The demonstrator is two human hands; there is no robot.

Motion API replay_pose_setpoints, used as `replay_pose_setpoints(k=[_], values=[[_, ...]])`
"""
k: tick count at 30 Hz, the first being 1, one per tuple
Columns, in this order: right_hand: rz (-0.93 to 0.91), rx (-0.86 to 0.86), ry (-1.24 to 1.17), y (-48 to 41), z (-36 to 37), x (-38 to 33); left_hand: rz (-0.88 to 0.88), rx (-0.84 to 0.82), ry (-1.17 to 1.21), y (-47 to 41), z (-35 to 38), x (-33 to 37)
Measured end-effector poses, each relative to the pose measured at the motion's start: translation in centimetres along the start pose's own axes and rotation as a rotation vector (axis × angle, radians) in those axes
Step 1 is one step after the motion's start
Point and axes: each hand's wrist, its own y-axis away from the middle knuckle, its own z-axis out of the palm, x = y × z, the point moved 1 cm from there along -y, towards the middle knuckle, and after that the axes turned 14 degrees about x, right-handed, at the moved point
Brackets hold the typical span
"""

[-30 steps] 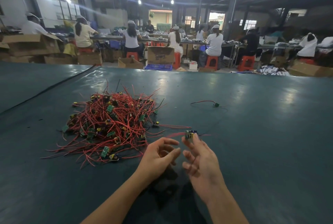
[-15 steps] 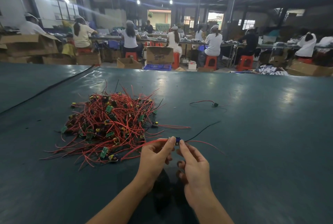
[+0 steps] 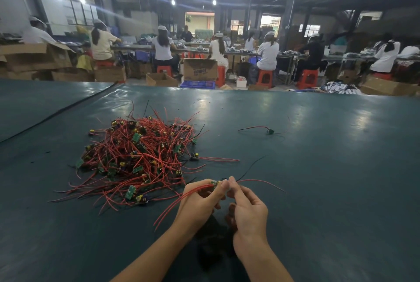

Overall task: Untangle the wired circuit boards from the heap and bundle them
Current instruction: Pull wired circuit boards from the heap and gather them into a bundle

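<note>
A heap of small green circuit boards with tangled red wires (image 3: 138, 159) lies on the dark green table (image 3: 318, 191), left of centre. My left hand (image 3: 200, 202) and my right hand (image 3: 247, 209) meet just right of the heap's near edge. Between their fingertips they pinch one small circuit board (image 3: 216, 183). Its red wires trail down to the left past my left hand. A red wire and a black wire run out to the right from my right fingertips.
One loose board with a red wire (image 3: 269, 131) lies apart on the table, far right of the heap. Beyond the table's far edge stand cardboard boxes (image 3: 200, 69), red stools and several seated people at workbenches.
A second ago my right hand alone held the board up and my left hand was free. Both hands now pinch it, and its red wires have swung down to the left.
</note>
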Motion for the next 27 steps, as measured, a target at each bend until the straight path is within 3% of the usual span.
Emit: replay_pose_setpoints(k=[7,19,27], values=[[0.027,0.046,0.01,-0.5,-0.1,0.1,-0.005,-0.004,-0.013,-0.2,0.1,-0.4],[0.089,0.324,-0.208,-4.5,-2.2,-3.4,-0.074,-0.013,0.066,-0.9,0.0,-0.3],[0.153,0.305,-0.286,-4.2,-2.4,-3.4,-0.107,0.035,0.144,-0.6,0.2,-0.5]])
